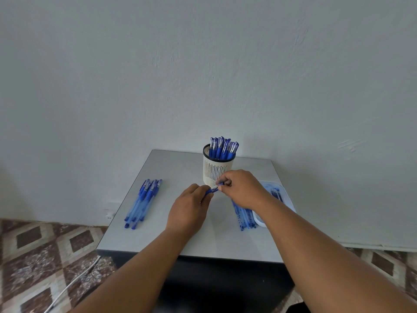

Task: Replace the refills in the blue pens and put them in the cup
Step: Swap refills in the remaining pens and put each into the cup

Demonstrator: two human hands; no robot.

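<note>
A blue pen [214, 189] is held over the middle of the grey table [158, 233], just in front of the cup. My left hand [188, 211] grips its barrel from below. My right hand [242, 188] pinches its upper end between thumb and fingertips. The white slotted cup [216, 171] stands at the back of the table with several blue capped pens [223, 147] upright in it. A row of several blue pens [143, 203] lies on the left of the table. A bundle of refills [243, 216] lies to the right, partly hidden under my right wrist.
A pale tray [276, 195] holding a few dark refills sits at the table's right edge, partly covered by my right forearm. A plain wall rises right behind the table. Patterned floor tiles and a white cable [67, 288] lie to the left below.
</note>
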